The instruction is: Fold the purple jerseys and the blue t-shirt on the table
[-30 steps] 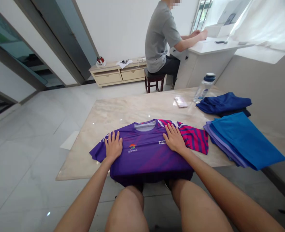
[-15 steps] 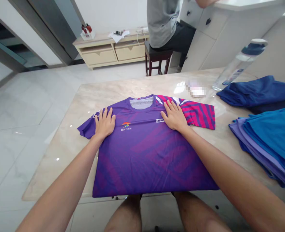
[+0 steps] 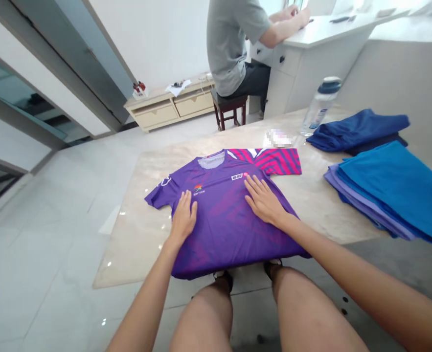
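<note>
A purple T-shirt point(image 3: 219, 220) lies spread face up, its collar pointing away from me and its lower part hanging over the table's near edge. One sleeve, at the right, is striped pink and purple; the other is plain purple with a white mark. My left hand point(image 3: 184, 215) rests flat on the left side of the chest, just below a small orange and green logo. On the right side of the chest, my right hand point(image 3: 263, 198) lies flat with fingers spread, under the white lettering. Neither hand grips the cloth.
Folded blue and lilac clothes point(image 3: 392, 190) are stacked on the marble-look table point(image 3: 127, 244) at the right. Behind them lie dark blue garments point(image 3: 358, 129) and a clear water bottle point(image 3: 316, 112). Farther back, a person in grey point(image 3: 226, 49) sits on a stool point(image 3: 230, 110) by a white counter.
Both hands have slid down the shirt from the shoulders toward me, staying flat. The camera view has shifted, showing more of the seated person and counter.
</note>
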`<action>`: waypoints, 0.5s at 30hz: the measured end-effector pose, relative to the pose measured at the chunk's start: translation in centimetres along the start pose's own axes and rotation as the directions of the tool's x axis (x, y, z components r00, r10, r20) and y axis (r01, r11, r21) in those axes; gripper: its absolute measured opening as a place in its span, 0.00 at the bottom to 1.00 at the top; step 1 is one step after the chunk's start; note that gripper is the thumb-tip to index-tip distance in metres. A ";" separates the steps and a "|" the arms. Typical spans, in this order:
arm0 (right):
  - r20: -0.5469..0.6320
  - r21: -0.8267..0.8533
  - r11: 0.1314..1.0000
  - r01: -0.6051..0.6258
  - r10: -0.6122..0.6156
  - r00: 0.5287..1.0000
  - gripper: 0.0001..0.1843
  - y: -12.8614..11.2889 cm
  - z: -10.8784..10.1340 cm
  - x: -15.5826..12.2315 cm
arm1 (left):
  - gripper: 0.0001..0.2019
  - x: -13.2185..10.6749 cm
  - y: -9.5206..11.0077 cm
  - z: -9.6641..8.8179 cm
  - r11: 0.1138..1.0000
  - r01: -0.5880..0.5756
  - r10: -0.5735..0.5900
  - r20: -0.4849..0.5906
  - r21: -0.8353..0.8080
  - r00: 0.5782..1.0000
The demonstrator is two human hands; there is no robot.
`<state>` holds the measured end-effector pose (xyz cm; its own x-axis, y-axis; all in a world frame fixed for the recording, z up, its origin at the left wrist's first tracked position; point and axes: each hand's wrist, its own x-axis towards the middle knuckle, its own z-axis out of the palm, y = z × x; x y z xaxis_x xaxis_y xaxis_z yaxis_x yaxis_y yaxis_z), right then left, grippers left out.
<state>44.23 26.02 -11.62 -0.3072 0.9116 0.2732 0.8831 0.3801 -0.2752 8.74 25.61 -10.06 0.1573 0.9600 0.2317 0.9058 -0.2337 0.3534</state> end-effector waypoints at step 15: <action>0.437 0.118 0.979 -0.168 0.100 0.894 0.30 -3.3 -10.3 -9.9 | 0.32 -9.1 4.1 -9.7 0.957 -0.021 -0.147 0.546 0.289 0.825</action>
<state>48.05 14.13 -3.97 -0.3409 0.9215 -0.1863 0.8741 0.2377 -0.4236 7.24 14.39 -1.94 0.2116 0.9104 -0.3555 0.9773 -0.1993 0.0713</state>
